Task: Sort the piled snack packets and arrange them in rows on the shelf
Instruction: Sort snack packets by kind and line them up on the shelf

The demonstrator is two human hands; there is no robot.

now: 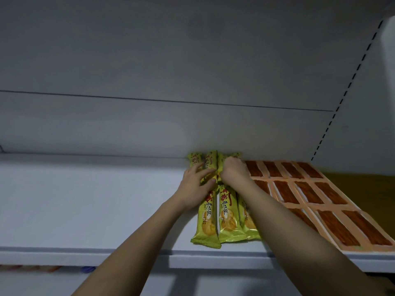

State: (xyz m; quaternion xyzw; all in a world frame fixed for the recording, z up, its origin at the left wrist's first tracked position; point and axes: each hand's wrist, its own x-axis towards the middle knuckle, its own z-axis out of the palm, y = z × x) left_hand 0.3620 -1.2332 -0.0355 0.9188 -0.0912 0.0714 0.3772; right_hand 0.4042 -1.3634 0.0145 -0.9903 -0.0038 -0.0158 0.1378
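Observation:
Several long green-yellow biscuit packets lie in two rows on the white shelf: a back row against the rear wall and a front row near the shelf's edge. My left hand rests with straight fingers on the back-row packets from the left. My right hand has its fingers curled over the top of a back-row packet beside it. To the right, orange packets with brown strips lie flat in neat rows.
The shelf's left half is bare white board. Its front lip runs across below the packets. A slotted upright rises at the right. Some packets show dimly on a lower shelf at bottom left.

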